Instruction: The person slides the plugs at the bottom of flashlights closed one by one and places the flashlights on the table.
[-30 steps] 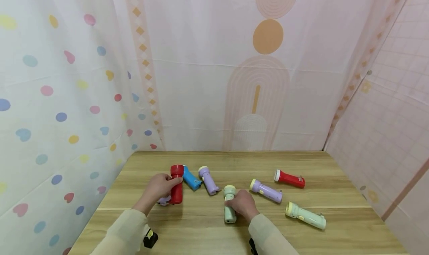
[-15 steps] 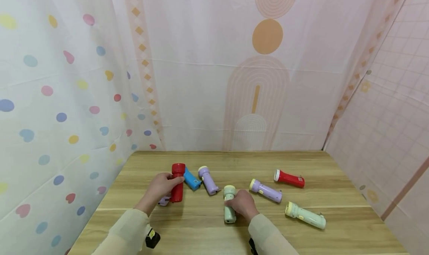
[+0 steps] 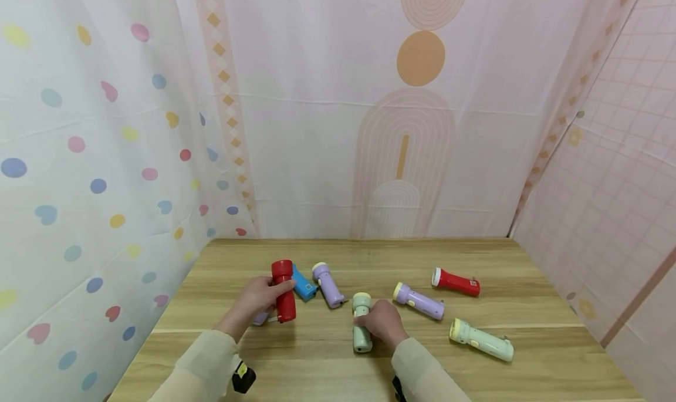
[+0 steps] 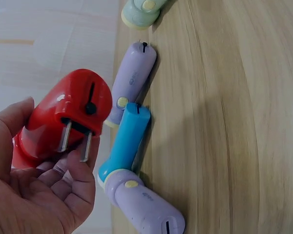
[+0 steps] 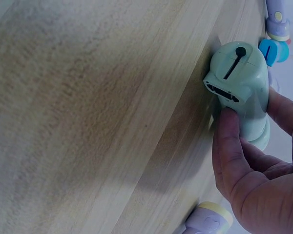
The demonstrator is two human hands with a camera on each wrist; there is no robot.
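1. Left hand (image 3: 259,297), thumb and fingers clamped on the red torch (image 3: 286,304), over the table (image 3: 317,370), two metal prongs (image 4: 86,146) showing!
2. Right hand (image 3: 384,321), fingers clamped on the green torch (image 3: 362,337), near the middle.
3. Crowded left: blue torch (image 3: 304,285) partly behind the red; purple torch (image 4: 149,207) mostly hidden by the left hand; another purple torch (image 3: 329,286) beside the blue.
4. Lying right: third purple torch (image 3: 425,304), second red torch (image 3: 455,281), second green torch (image 3: 488,343).
5. Sticker (image 3: 473,283) on that second red: too small to read.
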